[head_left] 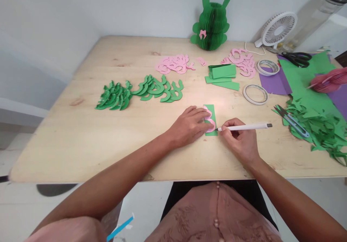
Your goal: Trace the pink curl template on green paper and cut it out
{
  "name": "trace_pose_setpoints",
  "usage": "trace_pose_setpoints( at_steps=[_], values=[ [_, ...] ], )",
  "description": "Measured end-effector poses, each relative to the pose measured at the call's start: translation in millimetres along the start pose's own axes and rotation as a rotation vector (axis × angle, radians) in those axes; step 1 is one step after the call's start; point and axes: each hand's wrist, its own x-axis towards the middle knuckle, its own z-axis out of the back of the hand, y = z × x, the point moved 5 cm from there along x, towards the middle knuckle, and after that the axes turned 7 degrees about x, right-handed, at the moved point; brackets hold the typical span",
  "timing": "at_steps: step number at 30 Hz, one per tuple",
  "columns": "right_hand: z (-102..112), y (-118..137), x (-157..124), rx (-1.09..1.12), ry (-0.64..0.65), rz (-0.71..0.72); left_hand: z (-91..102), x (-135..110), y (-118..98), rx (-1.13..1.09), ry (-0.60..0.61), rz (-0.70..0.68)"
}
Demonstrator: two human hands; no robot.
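Single head-worn view, facing forward and down, flat pale wooden bench [86, 137] close below, smooth white wall [151, 10] beyond

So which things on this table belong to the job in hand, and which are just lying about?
Belong, as far as I can judge:
- white pen, held in the right hand
- pink cut-out, under the left hand's fingers
- green strip beneath it
- probably the spare green strips

Seemingly just lying about:
- fan
- two tape rolls
- black-handled scissors

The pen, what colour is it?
The pen is mostly white with a dark end, in the head view.
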Motion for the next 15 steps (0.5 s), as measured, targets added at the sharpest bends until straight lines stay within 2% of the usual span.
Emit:
trace_pose_setpoints(
  at_steps=[15],
  values=[
    [1.4,-0.7,0.6,-0.033,-0.036,0.021,1.4,0.3,-0.8,0.004,-0.014,0.002]
  ],
)
